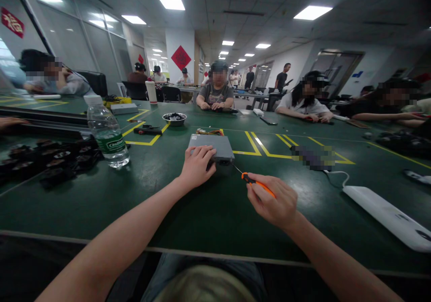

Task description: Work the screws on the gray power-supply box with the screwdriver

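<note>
A grey metal box (222, 147) with a bundle of coloured wires (210, 132) behind it lies flat on the green table (188, 221). My left hand (198, 166) grips its left front part, fingers on the top face and thumb at the front side. In my right hand (272, 199) is an orange and black screwdriver (259, 184), held by its handle. Its thin shaft points up and left, and the tip is at the box's front right corner; whether it sits in a screw is too small to tell.
To the left stand a water bottle (111, 138) and several black parts (57, 158). Farther back are a metal bowl (174, 120) and a black tool (147, 130). A white power bank-like object (387, 214) with a cable lies right. People sit across the table.
</note>
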Demonstrator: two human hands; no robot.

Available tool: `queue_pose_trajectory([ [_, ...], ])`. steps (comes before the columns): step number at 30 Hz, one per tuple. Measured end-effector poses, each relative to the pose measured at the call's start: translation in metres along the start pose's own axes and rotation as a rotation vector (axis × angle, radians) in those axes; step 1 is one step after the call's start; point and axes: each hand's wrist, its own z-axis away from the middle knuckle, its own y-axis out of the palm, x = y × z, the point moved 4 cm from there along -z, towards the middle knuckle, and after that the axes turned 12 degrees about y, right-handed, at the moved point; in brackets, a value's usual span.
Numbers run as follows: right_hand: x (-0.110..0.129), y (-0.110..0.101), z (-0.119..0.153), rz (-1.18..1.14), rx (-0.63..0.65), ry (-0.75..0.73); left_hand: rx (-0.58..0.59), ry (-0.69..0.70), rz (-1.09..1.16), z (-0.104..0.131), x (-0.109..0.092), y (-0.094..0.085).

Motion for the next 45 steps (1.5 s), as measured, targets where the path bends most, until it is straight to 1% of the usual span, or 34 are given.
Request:
queue_pose_trajectory([
  [7, 0.004, 0.000, -0.001, 0.010, -0.013, -0.064, -0.010, 0.002, 0.004, 0.000, 0.000, 0.000],
  [12, 0.020, 0.003, 0.001, 0.059, 0.014, -0.148, -0.011, 0.001, 0.004, -0.001, -0.001, -0.001],
  [17, 0.038, 0.011, 0.009, 0.103, 0.101, -0.274, -0.009, -0.001, 0.004, -0.001, -0.001, -0.001],
  [19, 0.038, 0.011, 0.011, 0.104, 0.112, -0.256, -0.006, 0.001, 0.002, -0.001, -0.001, -0.001],
  [24, 0.025, 0.008, 0.009, 0.116, 0.111, -0.098, -0.007, 0.010, -0.002, 0.000, 0.000, 0.000],
  [31, 0.013, -0.003, 0.001, 0.217, 0.026, -0.064, 0.012, -0.006, 0.004, -0.001, -0.001, 0.001],
  [35, 0.016, -0.002, -0.002, 0.202, 0.036, -0.016, 0.009, -0.005, 0.001, -0.001, 0.000, 0.002],
  [37, 0.021, 0.000, -0.002, 0.168, 0.060, -0.033, 0.006, 0.000, -0.007, 0.000, 0.000, 0.002],
  [39, 0.028, 0.003, 0.000, 0.132, 0.086, -0.115, 0.003, 0.006, -0.012, 0.000, 0.000, 0.002],
  [41, 0.031, 0.004, 0.001, 0.114, 0.083, -0.179, 0.004, 0.006, -0.010, 0.000, -0.001, 0.001],
  [43, 0.029, 0.002, 0.001, 0.118, 0.061, -0.178, 0.009, -0.001, -0.007, 0.000, -0.001, 0.001],
  [45, 0.024, 0.001, 0.001, 0.130, 0.035, -0.142, 0.011, -0.003, -0.005, 0.000, -0.001, 0.000],
])
